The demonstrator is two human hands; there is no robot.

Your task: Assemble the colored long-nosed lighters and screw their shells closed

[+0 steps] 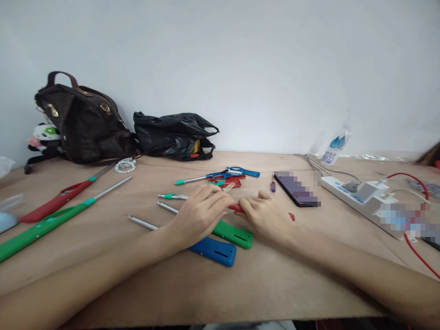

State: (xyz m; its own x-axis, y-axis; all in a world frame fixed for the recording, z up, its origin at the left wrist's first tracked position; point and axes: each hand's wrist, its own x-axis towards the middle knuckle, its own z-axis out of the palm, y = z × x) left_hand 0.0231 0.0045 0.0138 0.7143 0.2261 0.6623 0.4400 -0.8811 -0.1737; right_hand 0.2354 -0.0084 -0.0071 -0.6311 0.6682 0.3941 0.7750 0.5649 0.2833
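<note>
My left hand (202,213) and my right hand (266,213) meet above the middle of the table, both with fingers closed on a small red plastic piece (236,207). Most of that piece is hidden by the fingers. Below my left hand lie a green lighter handle (237,234) and a blue lighter handle (218,251), partly covered, with metal tubes reaching out to the left. Just beyond the hands is an opened blue stick lighter (233,173) with red parts (235,183) beside it. A little red fragment (292,216) lies to the right of my right hand.
At left lie a red stick lighter (62,199) and a green stick lighter (48,224). A bracelet (125,166), dark bag (85,123) and black plastic bag (172,135) sit behind. Rightward are a small screwdriver (272,185), phone (297,189), power strip (350,197) and bottle (337,144).
</note>
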